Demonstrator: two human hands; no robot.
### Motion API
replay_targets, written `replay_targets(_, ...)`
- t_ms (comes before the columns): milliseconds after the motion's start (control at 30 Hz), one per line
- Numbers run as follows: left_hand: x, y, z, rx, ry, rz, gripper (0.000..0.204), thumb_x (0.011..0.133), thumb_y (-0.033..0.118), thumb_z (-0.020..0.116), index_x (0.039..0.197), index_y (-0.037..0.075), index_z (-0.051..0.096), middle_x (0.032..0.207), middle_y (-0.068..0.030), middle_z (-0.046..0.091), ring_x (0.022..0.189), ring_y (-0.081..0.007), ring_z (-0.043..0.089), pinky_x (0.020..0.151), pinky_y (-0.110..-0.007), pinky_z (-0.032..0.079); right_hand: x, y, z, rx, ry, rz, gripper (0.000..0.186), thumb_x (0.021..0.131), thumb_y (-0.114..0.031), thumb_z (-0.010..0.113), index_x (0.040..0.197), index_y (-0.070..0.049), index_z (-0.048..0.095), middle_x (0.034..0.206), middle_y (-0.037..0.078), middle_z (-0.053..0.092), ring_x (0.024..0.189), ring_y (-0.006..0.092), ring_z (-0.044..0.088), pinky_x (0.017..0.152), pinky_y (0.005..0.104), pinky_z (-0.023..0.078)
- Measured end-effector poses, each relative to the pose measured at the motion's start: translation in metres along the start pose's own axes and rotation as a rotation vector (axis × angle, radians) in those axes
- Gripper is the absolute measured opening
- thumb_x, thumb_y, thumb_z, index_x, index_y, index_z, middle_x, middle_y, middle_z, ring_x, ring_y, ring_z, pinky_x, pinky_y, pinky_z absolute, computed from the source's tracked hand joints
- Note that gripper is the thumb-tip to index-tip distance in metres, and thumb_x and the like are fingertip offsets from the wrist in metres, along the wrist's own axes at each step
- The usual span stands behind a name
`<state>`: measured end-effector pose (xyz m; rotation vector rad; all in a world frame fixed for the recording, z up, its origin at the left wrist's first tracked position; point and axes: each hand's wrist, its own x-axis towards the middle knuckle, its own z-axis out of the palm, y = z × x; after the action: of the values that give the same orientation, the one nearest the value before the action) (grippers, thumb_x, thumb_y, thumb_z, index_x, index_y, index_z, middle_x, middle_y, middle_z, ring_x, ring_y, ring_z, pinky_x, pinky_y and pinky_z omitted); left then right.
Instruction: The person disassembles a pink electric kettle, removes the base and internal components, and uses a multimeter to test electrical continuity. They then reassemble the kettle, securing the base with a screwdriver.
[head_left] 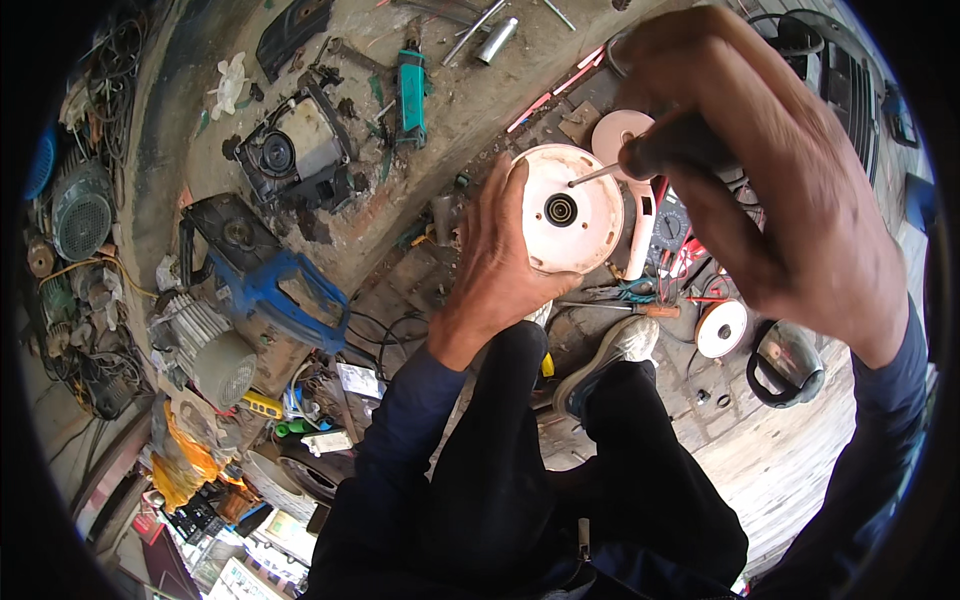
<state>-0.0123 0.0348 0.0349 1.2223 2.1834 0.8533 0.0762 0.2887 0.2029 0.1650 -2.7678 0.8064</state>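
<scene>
My left hand (497, 240) grips the rim of a pale pinkish-white round kettle bottom (560, 240), thumb and fingers spread around its left side. A dark ringed connector (561, 209) sits at its middle. My right hand (770, 170) is closed around the dark handle of a screwdriver (600, 175). The metal tip touches the round face just above the connector. Beside it, to the right, a curved pale handle (641, 235) shows. Behind the screwdriver lies a pinkish disc (617, 132), partly hidden by my right hand.
A multimeter (668, 228) with red leads lies right of the kettle bottom. Nearer stand a small white disc (721, 329) and a metal kettle (790, 362). On the left are a teal power tool (411, 95), a blue tool body (285, 295) and a grey motor (205, 350).
</scene>
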Motion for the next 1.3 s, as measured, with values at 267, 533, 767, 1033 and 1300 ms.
replay_targets(267,-0.001,0.000,-0.001,-0.009,-0.012,-0.038,0.138,0.062,0.023,0.102,0.168,0.004,0.017,0.172,-0.0306,0.022,0.159,-0.0492,0.025,0.130,-0.059,0.025,0.012,-0.014,0.007,0.118,0.110,0.247,0.017,0.101,-0.013,0.074,0.107,0.002,0.068,0.097,0.012,0.067,0.083,0.0281,0.072,0.073,0.0369,0.057)
replay_targets(533,-0.001,-0.002,0.002,-0.027,0.030,-0.004,0.137,0.061,0.022,0.102,0.168,0.004,0.018,0.171,-0.0302,0.021,0.159,-0.0500,0.025,0.129,-0.059,0.026,0.008,-0.002,-0.007,0.040,-0.124,0.259,0.024,0.098,0.004,0.065,0.122,0.005,0.062,0.118,0.018,0.064,0.096,0.0288,0.077,0.087,0.0369,0.061)
replay_targets(767,-0.002,-0.003,0.004,-0.057,0.037,-0.015,0.135,0.061,0.022,0.101,0.168,0.006,0.019,0.172,-0.0293,0.021,0.159,-0.0508,0.024,0.127,-0.062,0.028,0.007,-0.001,-0.002,0.045,-0.124,0.192,0.025,0.096,0.007,0.060,0.121,0.005,0.064,0.117,0.018,0.065,0.097,0.0276,0.077,0.086,0.0370,0.062)
replay_targets(1033,-0.004,-0.005,0.004,-0.074,0.051,-0.010,0.136,0.061,0.024,0.101,0.169,0.008,0.020,0.173,-0.0256,0.021,0.158,-0.0508,0.025,0.125,-0.065,0.029,-0.002,0.001,-0.004,-0.004,-0.160,0.164,0.020,0.100,-0.006,0.066,0.120,0.001,0.065,0.114,0.017,0.068,0.095,0.0276,0.073,0.084,0.0355,0.056)
replay_targets(1300,-0.004,-0.006,0.005,-0.071,0.068,-0.008,0.137,0.060,0.025,0.102,0.169,0.008,0.020,0.173,-0.0257,0.023,0.158,-0.0491,0.028,0.124,-0.065,0.029,-0.001,0.003,-0.009,-0.013,-0.181,0.111,0.020,0.105,-0.008,0.065,0.123,0.001,0.064,0.116,0.015,0.068,0.099,0.0275,0.074,0.084,0.0357,0.058)
